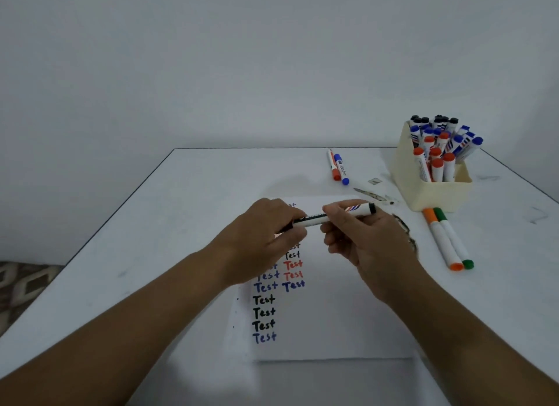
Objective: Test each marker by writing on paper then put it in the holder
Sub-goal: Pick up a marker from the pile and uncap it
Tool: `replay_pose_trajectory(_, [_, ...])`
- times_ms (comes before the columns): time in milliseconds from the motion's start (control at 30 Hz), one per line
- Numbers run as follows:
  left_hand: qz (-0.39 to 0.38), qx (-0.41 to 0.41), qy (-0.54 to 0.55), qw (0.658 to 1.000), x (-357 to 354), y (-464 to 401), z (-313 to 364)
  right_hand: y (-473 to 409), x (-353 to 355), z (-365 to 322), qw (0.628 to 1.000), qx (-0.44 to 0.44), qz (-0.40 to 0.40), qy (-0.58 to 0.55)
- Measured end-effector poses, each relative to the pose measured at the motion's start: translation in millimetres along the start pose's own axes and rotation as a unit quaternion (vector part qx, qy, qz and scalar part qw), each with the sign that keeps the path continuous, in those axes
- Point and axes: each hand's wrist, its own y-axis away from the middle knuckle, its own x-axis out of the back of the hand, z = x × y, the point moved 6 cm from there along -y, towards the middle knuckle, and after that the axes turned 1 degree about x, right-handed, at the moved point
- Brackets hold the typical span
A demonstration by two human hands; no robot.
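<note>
Right hand pinches black marker barrel, level above paper | left hand curls round its cap end, likely uncapping or recapping | holder right of paper, packed with markers | orange, green, red, blue markers lie loose near holder

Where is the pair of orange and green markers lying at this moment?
In the head view, the orange marker and green marker lie side by side on the white table, on the right, just before the cream holder box.
</note>
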Motion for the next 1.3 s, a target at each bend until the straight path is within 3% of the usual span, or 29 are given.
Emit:
replay_pose_trajectory(600, [0.052, 0.036, 0.041, 0.997, 2.1, 28.9, -28.5, 16.0, -32.1, 5.1, 0.998, 0.033, -0.009, 0.049])
replay_pose_trajectory(800, [0.015, 0.074, 0.032, 0.997, 0.1, 43.2, -59.3, 22.0, -22.1, 14.5, 0.997, 0.009, 0.066, 0.034])
replay_pose_trajectory(1000, [-0.007, 0.096, -0.128, 0.987, -11.5, 39.3, -61.7, 33.7, -22.2, 21.6, 0.998, 0.013, -0.003, 0.056])
replay_pose_trajectory(1300, [0.003, 0.109, -0.13, 0.985, -12.6, 41.4, -67.8, 40.7, -27.7, 25.8, 0.972, 0.054, -0.044, 0.223])
